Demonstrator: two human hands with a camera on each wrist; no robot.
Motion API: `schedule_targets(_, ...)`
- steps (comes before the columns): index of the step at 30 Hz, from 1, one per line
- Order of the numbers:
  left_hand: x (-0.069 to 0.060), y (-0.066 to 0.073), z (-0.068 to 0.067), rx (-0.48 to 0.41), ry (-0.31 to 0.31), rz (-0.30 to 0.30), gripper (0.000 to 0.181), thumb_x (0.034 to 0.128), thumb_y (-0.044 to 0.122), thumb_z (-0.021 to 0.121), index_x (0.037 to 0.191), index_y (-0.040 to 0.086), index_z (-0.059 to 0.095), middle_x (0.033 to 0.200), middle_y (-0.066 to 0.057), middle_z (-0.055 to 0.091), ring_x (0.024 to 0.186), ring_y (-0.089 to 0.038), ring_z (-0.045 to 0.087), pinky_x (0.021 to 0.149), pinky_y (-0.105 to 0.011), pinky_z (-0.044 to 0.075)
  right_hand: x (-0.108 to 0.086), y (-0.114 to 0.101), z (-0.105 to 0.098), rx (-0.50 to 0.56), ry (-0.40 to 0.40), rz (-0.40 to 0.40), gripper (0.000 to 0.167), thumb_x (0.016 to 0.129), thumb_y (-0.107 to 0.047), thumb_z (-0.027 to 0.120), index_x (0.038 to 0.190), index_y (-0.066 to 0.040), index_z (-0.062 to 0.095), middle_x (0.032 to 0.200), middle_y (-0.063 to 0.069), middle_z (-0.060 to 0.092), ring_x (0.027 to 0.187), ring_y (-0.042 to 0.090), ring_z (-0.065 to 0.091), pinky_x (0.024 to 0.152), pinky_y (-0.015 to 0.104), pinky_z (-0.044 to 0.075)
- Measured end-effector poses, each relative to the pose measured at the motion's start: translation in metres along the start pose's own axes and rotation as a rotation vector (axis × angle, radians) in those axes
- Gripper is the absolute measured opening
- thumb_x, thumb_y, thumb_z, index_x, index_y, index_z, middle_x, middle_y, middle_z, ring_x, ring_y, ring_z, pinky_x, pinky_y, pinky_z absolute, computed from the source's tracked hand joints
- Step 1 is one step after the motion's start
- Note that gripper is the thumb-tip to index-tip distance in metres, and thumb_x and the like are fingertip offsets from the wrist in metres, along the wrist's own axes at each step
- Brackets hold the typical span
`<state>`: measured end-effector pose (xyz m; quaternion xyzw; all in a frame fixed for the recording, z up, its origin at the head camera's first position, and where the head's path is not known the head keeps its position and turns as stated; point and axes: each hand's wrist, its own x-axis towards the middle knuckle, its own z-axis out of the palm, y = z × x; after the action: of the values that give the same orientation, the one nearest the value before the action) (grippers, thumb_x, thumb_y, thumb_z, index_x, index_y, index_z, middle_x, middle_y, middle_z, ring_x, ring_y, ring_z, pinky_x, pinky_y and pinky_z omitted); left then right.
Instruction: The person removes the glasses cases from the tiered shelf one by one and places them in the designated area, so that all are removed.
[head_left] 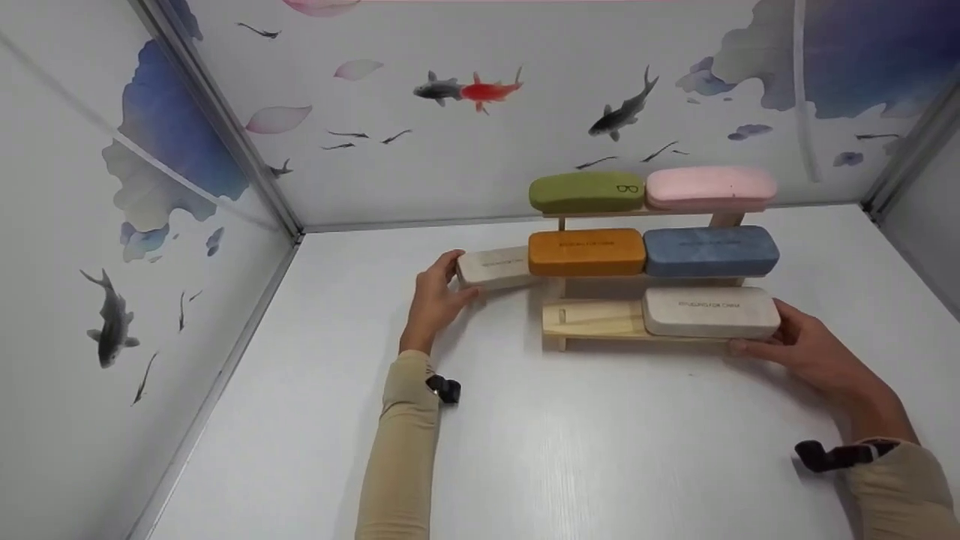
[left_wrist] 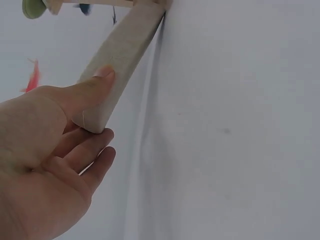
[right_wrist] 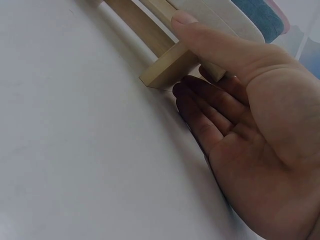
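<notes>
My left hand pinches the left end of a pale grey glasses case, thumb in front and fingers behind and below. In the left wrist view this case slants up toward the rack, and its far end is out of clear sight. The right hand grips the right end of a three-tier wooden rack, its thumb along the front rail and its fingers round the end piece. Beside that hand, another pale glasses case lies on the right of the bottom tier.
On the middle tier sit an orange case and a blue case. A green case and a pink case lie on top. White panels with painted fish enclose the white table at the back and sides.
</notes>
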<state>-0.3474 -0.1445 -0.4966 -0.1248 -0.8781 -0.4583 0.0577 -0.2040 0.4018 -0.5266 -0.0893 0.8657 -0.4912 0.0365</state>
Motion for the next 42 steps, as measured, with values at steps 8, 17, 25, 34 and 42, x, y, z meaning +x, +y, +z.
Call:
schedule_targets(8,0.015,-0.007,-0.005,-0.029,-0.097,-0.125,0.073,0.0979,0.008,0.081,0.162,0.007,0.046,0.162,-0.013,0.054,0.154,-0.029,0.051,0.128,-0.04,0.043,0.0,-0.004,0.001,-0.005,-0.005,0.029,0.088,0.102,-0.027,0.079,0.172,-0.017,0.028,0.151,-0.02,0.053,0.125,-0.014,0.057,0.096,0.005,0.05)
schedule_targets(17,0.024,-0.01,-0.005,0.1,-0.157,-0.193,0.077,0.1067,0.018,0.071,0.172,0.016,0.031,0.174,-0.008,0.041,0.163,-0.025,0.037,0.135,-0.042,0.03,0.001,-0.002,0.003,0.016,-0.002,0.01,0.089,0.101,-0.024,0.08,0.173,-0.016,0.027,0.15,-0.02,0.054,0.125,-0.013,0.058,0.096,0.007,0.053)
schedule_targets(25,0.025,-0.007,0.006,0.092,-0.117,-0.229,0.077,0.1103,0.02,0.064,0.175,0.018,0.021,0.177,-0.009,0.034,0.166,-0.026,0.031,0.137,-0.043,0.025,0.0,-0.002,0.002,0.046,-0.008,-0.003,0.085,0.102,-0.019,0.078,0.172,-0.015,0.03,0.149,-0.021,0.056,0.127,-0.011,0.058,0.096,0.008,0.052)
schedule_targets(34,0.027,-0.002,0.017,0.142,-0.058,-0.231,0.079,0.1079,0.032,0.069,0.173,0.016,0.027,0.174,-0.008,0.038,0.166,-0.028,0.03,0.137,-0.046,0.024,-0.002,-0.002,0.0,0.047,-0.005,0.001,0.083,0.102,-0.016,0.078,0.171,-0.017,0.032,0.15,-0.02,0.057,0.129,-0.009,0.058,0.097,0.009,0.052)
schedule_targets(42,0.024,-0.002,0.017,0.163,-0.051,-0.226,0.079,0.1088,0.034,0.067,0.174,0.017,0.025,0.175,-0.009,0.036,0.166,-0.03,0.03,0.137,-0.052,0.025,0.0,-0.003,0.0,0.036,-0.001,0.01,0.083,0.103,-0.018,0.078,0.171,-0.018,0.031,0.15,-0.02,0.057,0.128,-0.009,0.058,0.096,0.009,0.052)
